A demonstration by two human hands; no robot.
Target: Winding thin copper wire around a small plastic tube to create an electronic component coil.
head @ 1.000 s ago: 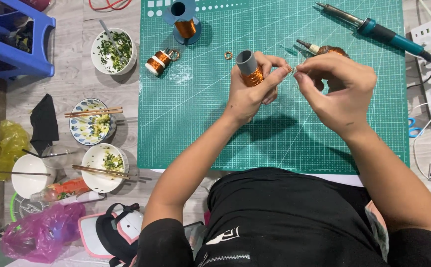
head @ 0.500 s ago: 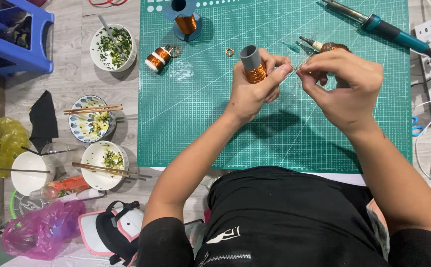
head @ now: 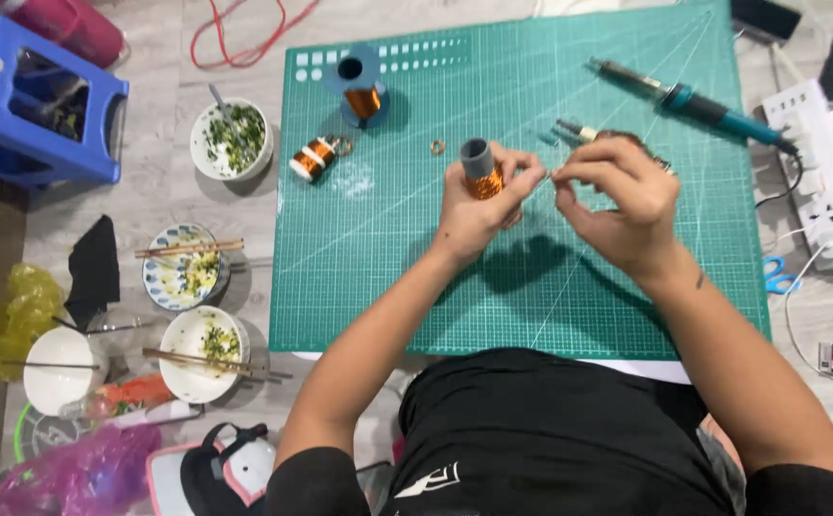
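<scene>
Spool (head: 480, 168) w/ copper wire winding sat clenched in left hand (head: 474, 205) above green mat (head: 388, 277). Right hand (head: 622, 205) fingertips pinched near its side, prob. fine wire. Light, rigid core; wire fragile, grip by grey tube.

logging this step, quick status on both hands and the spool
Left hand gripping grey spool of copper wire above green cutting mat. Right hand pinched at wire end by spool. Soldering iron lies clear.

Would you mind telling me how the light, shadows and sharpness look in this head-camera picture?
Head view: even overhead light, no strong glare; the left hand holding the copper spool and the right hand cast one soft shadow on the green cutting mat; the mat's edges bow slightly; fingers slightly soft.
</scene>
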